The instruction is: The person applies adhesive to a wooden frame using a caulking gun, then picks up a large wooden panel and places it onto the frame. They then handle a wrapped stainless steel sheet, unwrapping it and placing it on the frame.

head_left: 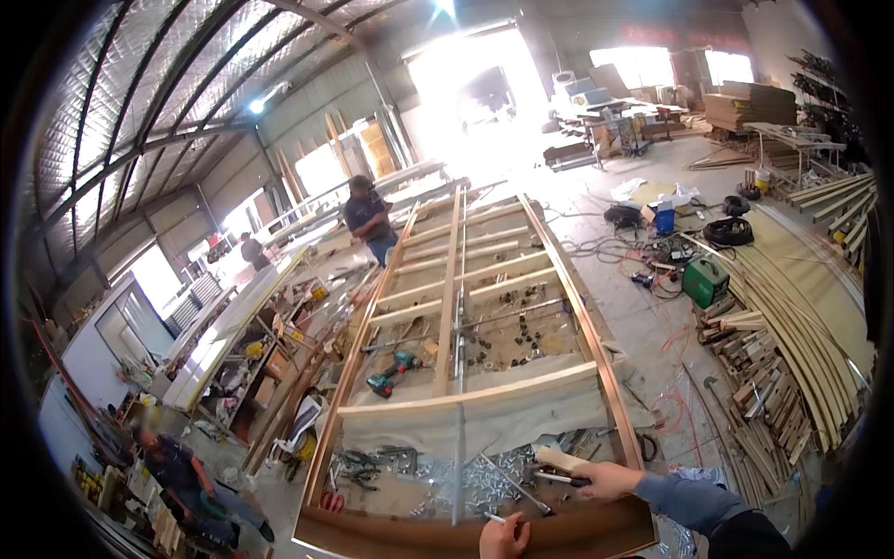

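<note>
Working: on a big wooden frame (484, 307) lying flat, seen from its near end.
Right hand (603, 481): closed round a dark-handled tool (559, 479), w/ a short light wood block (562, 458) touching the fingers on top; can't tell if the block is gripped too or just resting there.
Left hand (504, 538): at the near bottom rail (400, 540), fingers curled; a small light bit shows at the fingertips, too small to say what, or whether it's gripped.
Between hands: long metal rod (458, 410) runs away from the hands along the frame's middle.
Just ahead of hands: screws and silvery hardware (466, 484) scattered loose, pliers to the left.
Further off: green cordless drill (391, 370) lying idle on the cloth.
Done, judging by layout: outer rails + cross slats (466, 289) in place.
Left: near-end fitting looks unfinished; hardware not yet mounted.
Others: person (368, 219) at far left corner, another far left of hands.
</note>
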The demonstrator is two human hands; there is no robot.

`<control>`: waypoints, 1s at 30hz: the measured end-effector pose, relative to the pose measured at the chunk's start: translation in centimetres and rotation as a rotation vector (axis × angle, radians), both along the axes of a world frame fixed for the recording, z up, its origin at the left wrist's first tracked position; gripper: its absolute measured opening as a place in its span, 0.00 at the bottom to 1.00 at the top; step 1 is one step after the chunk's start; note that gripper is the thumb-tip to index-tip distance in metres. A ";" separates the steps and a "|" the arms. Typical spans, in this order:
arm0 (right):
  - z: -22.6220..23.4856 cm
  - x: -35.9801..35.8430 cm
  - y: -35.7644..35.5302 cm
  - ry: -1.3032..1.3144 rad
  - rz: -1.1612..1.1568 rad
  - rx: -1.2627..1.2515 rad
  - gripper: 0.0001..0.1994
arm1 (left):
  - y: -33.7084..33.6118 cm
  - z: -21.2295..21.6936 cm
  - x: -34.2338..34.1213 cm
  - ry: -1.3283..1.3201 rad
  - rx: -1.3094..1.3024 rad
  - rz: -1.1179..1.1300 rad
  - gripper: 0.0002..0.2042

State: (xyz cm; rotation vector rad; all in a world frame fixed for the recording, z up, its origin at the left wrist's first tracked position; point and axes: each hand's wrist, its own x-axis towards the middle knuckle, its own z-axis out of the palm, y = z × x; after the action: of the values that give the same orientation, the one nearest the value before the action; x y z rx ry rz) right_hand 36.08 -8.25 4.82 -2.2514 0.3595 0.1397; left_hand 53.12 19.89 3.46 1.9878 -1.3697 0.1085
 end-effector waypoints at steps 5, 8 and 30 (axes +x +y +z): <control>-8.9 5.3 -1.9 -0.083 -0.095 0.183 0.24 | 1.4 1.7 0.1 -0.049 -0.081 0.140 0.17; -6.5 6.5 -1.1 -0.005 -0.075 0.216 0.22 | 5.4 1.8 2.8 -0.075 -0.008 0.283 0.17; -2.3 2.5 10.9 -0.026 -0.130 -0.385 0.32 | 10.3 -1.0 10.9 -0.074 0.054 0.263 0.19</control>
State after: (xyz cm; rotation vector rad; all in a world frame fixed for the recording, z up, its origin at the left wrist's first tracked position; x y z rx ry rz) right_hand 38.58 2.69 2.52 -2.5958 0.5568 -0.0307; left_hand 63.98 30.20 2.45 2.2214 -1.1600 0.2699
